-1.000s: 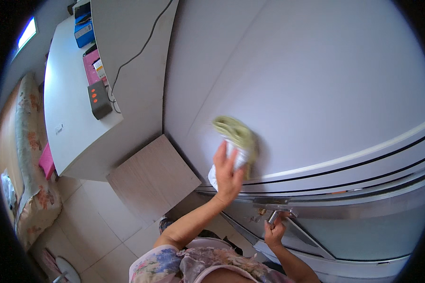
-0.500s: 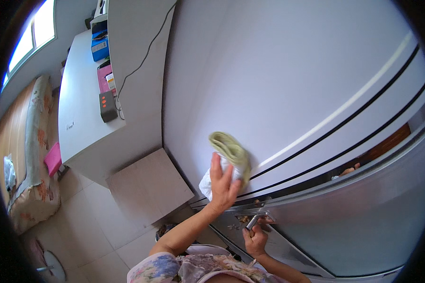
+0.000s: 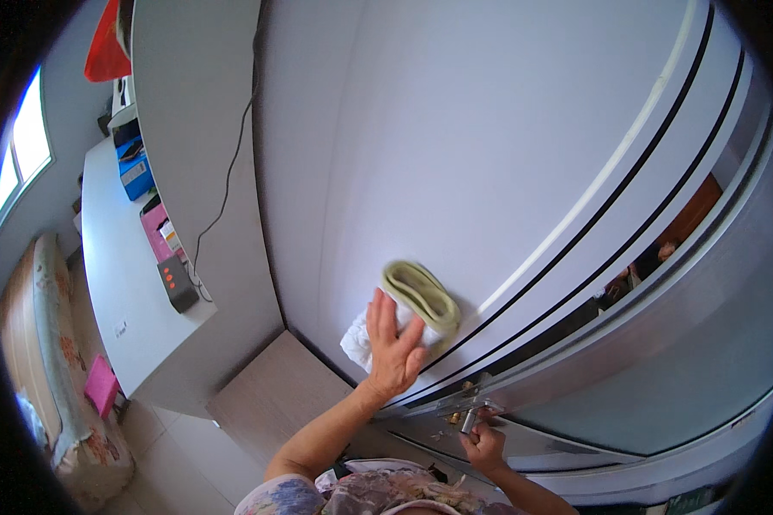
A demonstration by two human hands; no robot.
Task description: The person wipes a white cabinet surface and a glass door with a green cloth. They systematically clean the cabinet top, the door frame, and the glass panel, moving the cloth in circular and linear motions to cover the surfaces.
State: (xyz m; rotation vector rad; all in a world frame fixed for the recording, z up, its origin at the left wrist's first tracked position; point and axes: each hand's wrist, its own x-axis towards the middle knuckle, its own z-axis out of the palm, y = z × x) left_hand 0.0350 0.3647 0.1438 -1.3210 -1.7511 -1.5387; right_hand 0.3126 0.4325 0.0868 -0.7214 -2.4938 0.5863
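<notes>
My left hand [image 3: 395, 354] presses a folded white and pale green cloth [image 3: 423, 296] flat against a large white panel [image 3: 421, 154]. The fingers lie over the cloth's white part, and its green folds stick out past the fingertips. The cloth sits beside the panel's black stripes. Lower and to the right, my right hand [image 3: 487, 448] is closed on the metal handle [image 3: 469, 421] of a silver-framed door [image 3: 627, 378] with a frosted pane. The handle partly hides behind the fingers.
A white desk [image 3: 116, 292] at left bears a dark grey box with orange buttons [image 3: 176, 285] and a blue box [image 3: 135, 178]. A cable [image 3: 225, 193] hangs down its side panel. A low wooden-topped box [image 3: 283, 378] stands below, and a bed [image 3: 39, 343] lies far left.
The whole view has swung, so the desk and panel appear shifted and tilted. My left hand stays on the cloth, its folds now more spread. My right hand remains on the handle.
</notes>
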